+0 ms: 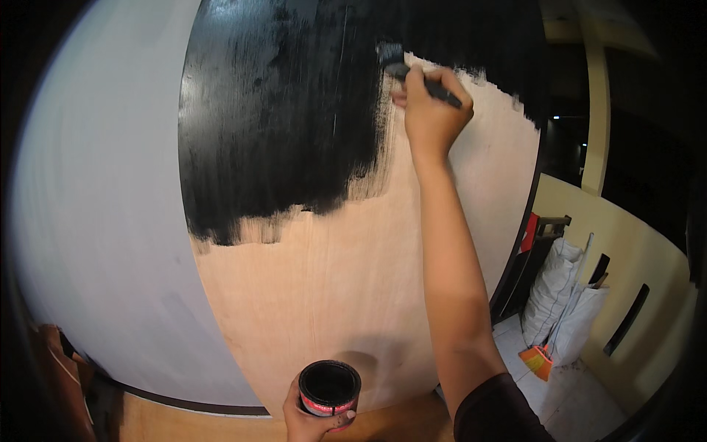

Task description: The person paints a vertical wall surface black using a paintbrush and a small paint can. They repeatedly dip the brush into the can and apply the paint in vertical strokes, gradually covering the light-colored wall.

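A wooden panel (331, 287) stands upright, its upper part covered in black paint (276, 127) with a ragged lower edge and bare light wood beneath. My right hand (439, 113) grips the dark handle of a paintbrush (393, 58); the bristles lie at the boundary between the black area and bare wood near the top. Low in the view, my left hand (315, 422) holds an open paint can (330, 387) with a red label, its inside dark with paint. Thin, streaky paint shows below and left of the brush.
A pale grey wall (110, 193) adjoins the panel on the left. At right, white sacks (552, 287) and an orange broom (537, 362) stand on the tiled floor by a low yellow wall (652, 248). A brown object (63, 381) is at lower left.
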The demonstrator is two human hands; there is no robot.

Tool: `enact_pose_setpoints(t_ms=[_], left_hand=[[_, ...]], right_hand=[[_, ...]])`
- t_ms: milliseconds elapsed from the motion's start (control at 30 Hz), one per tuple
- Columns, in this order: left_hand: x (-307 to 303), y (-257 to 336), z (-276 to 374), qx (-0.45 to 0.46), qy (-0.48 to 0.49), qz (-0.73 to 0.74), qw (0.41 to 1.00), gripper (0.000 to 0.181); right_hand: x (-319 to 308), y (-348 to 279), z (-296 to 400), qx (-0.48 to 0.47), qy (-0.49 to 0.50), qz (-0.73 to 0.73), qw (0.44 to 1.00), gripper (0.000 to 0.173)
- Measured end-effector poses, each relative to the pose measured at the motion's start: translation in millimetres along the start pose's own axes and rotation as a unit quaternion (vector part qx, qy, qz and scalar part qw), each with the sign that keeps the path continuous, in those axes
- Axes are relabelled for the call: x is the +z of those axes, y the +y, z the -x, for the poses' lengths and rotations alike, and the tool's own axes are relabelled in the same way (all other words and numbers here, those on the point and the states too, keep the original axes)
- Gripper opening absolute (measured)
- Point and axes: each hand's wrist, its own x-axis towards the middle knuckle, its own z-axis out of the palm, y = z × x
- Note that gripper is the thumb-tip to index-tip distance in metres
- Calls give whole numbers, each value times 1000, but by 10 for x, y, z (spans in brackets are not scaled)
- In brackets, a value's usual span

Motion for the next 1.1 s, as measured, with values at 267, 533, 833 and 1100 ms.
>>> enact_pose_setpoints(t_ms=[267, 533, 833, 1100], left_hand=[[-60, -152, 151, -23, 8, 62, 998, 101], [-120, -313, 181, -24, 16, 46, 999, 102], [-68, -422, 225, -28, 4, 98, 995, 104], [-49, -459, 313, -100, -18, 152, 983, 91]], right_hand=[[202, -181, -334, -112, 26, -39, 993, 30], [111, -270, -338, -184, 24, 158, 970, 24], [27, -393, -434, -128, -39, 209, 969, 30], [-58, -254, -106, -31, -85, 261, 961, 20]])
